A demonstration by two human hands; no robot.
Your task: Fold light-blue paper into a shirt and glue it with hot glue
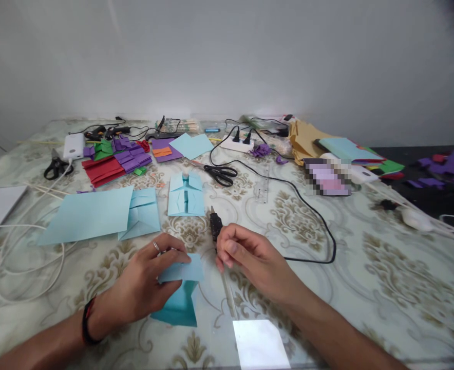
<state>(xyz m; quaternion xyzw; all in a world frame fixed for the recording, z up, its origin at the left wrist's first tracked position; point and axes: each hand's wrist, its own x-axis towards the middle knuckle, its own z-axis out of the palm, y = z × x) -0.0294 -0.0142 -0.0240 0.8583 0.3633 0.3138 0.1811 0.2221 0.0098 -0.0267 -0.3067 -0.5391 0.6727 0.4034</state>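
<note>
My left hand [144, 280], with a ring and a dark wristband, pinches a folded light-blue paper piece [183, 303] near the table's front. One flap lies under its fingertips, and the lower part stands open like a pocket. Over a black glue gun [215, 224] is my right hand [246, 257], its fingers curled together; anything between them is hidden. The gun's nozzle points away from me, a clear glue stick [229, 295] trails behind it, and the hand covers most of its body. Just beyond sits a finished-looking folded light-blue paper piece [186, 195].
Light-blue sheets [92, 216] lie left, near a white cable [63, 257]. Behind are scissors [221, 174], coloured paper pieces [103, 171], a white power strip [238, 144] and a ruler [263, 185]. A black cord [307, 205] curves right. A pixelated phone-like object [327, 177] sits right.
</note>
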